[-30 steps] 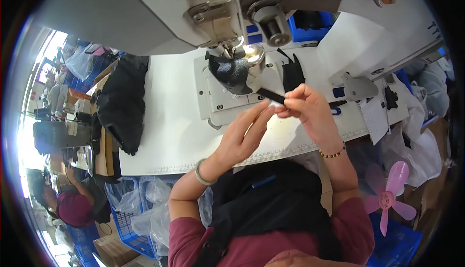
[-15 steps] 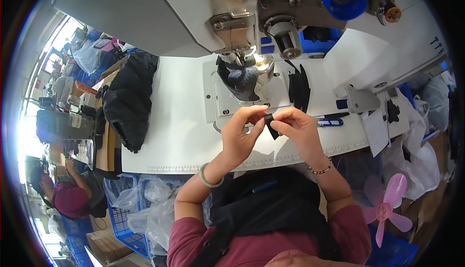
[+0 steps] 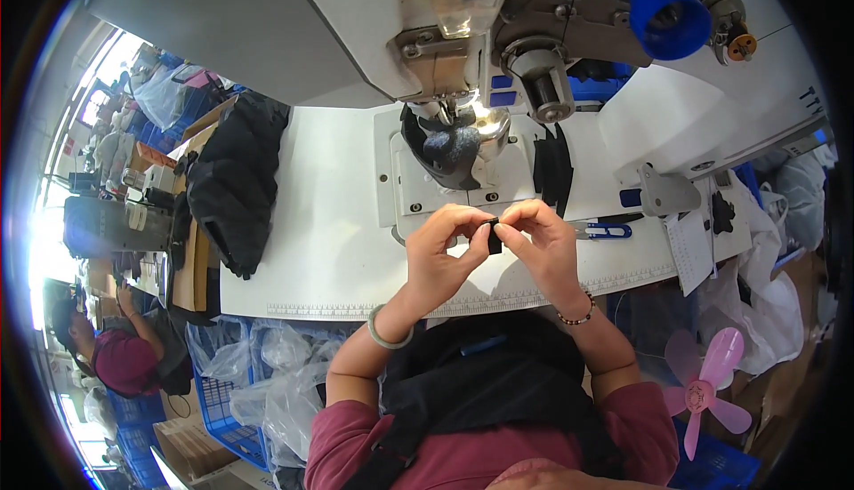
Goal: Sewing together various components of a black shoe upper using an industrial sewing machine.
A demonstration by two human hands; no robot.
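Between my two hands, above the front of the white sewing table, is a short strip of black fabric (image 3: 495, 237). My left hand (image 3: 445, 243) pinches its left side between thumb and fingers. From the right, my right hand (image 3: 541, 243) pinches the same strip, with the fingertips of both hands close together. Just beyond my hands stands the sewing machine head (image 3: 445, 63), a dark grey shaped piece (image 3: 452, 156) under its needle area. Several black fabric strips (image 3: 553, 168) lie to the right of the machine's plate (image 3: 418, 192).
Blue-handled thread snips (image 3: 608, 231) lie right of my hands. A black fabric bundle (image 3: 238, 183) rests at the table's left. A ruler strip (image 3: 356, 309) runs along the front edge. A pink fan (image 3: 700, 394) stands at lower right, a blue basket (image 3: 227, 419) at lower left. Another person (image 3: 129, 361) sits far left.
The black strip has turned from slanted to more upright between my fingers, and my hands have dropped slightly toward me. The view has shifted a little.
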